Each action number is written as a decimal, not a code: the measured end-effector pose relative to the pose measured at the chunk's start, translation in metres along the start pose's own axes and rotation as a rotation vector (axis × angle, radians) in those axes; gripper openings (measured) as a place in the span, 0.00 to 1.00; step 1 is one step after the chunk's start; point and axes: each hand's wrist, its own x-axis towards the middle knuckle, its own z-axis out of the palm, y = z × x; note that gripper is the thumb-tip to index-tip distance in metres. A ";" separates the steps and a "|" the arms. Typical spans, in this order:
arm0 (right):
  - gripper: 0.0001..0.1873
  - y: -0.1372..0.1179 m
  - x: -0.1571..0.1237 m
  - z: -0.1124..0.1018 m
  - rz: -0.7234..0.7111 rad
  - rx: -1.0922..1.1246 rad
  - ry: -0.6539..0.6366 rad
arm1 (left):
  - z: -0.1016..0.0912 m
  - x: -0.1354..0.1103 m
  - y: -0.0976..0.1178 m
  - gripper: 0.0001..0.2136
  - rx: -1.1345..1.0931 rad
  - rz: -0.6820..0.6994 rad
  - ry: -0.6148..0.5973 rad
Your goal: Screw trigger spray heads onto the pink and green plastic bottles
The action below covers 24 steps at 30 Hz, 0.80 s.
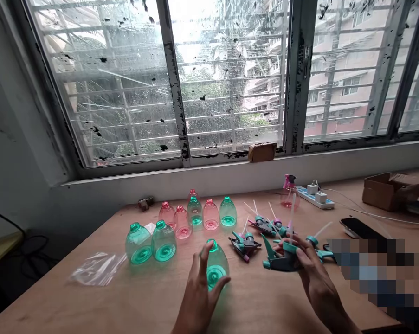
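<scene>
My left hand (198,285) reaches around a clear green bottle (219,260) standing uncapped on the table, with its index finger at the neck and its thumb low along the side. In my right hand (312,269) is a teal and dark grey trigger spray head (282,260), turned so that its thin dip tube points up. Just beyond that hand lie more spray heads, among them a grey and purple one (246,246) and a teal-collared one (312,240) partly hidden by my fingers.
Several open green bottles (164,246) and pink bottles (211,218) stand at the back left. A plastic bag (98,269) lies left. Along the back are a complete pink spray bottle (290,197), a power strip (315,197), a cardboard box (386,195) and a phone (364,230).
</scene>
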 end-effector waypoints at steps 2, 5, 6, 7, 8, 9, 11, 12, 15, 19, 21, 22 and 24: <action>0.23 0.003 -0.008 0.001 0.104 0.153 0.019 | 0.012 -0.011 0.003 0.39 -0.115 -0.065 -0.004; 0.29 0.006 -0.016 0.000 0.241 0.234 0.056 | 0.021 -0.016 0.004 0.45 -0.355 -0.171 -0.021; 0.30 0.007 -0.017 -0.001 0.281 0.254 0.060 | 0.021 -0.016 0.004 0.44 -0.408 -0.179 -0.059; 0.30 0.008 -0.018 -0.002 0.319 0.273 0.058 | 0.020 -0.015 0.004 0.40 -0.446 -0.178 -0.109; 0.29 0.009 -0.018 -0.004 0.351 0.290 0.053 | 0.018 -0.015 0.003 0.37 -0.472 -0.171 -0.157; 0.27 0.009 -0.018 -0.005 0.372 0.308 0.048 | 0.016 -0.014 0.002 0.34 -0.489 -0.165 -0.189; 0.24 0.010 -0.019 -0.007 0.380 0.341 0.053 | 0.012 -0.013 0.001 0.36 -0.500 -0.155 -0.218; 0.23 0.011 -0.020 -0.007 0.372 0.353 0.059 | 0.011 -0.013 0.001 0.39 -0.495 -0.152 -0.218; 0.20 0.011 -0.021 -0.008 0.342 0.373 0.062 | 0.010 -0.015 0.003 0.45 -0.481 -0.135 -0.230; 0.16 0.012 -0.019 -0.011 0.341 0.341 0.045 | 0.008 -0.015 0.008 0.40 -0.466 -0.160 -0.147; 0.15 0.011 -0.018 -0.012 0.341 0.339 0.042 | 0.006 -0.015 0.010 0.40 -0.476 -0.232 -0.056; 0.15 0.010 -0.017 -0.012 0.343 0.339 0.043 | 0.005 -0.015 0.011 0.40 -0.484 -0.273 -0.012; 0.14 0.006 -0.015 -0.010 0.353 0.333 0.043 | 0.003 -0.015 0.011 0.37 -0.497 -0.330 0.047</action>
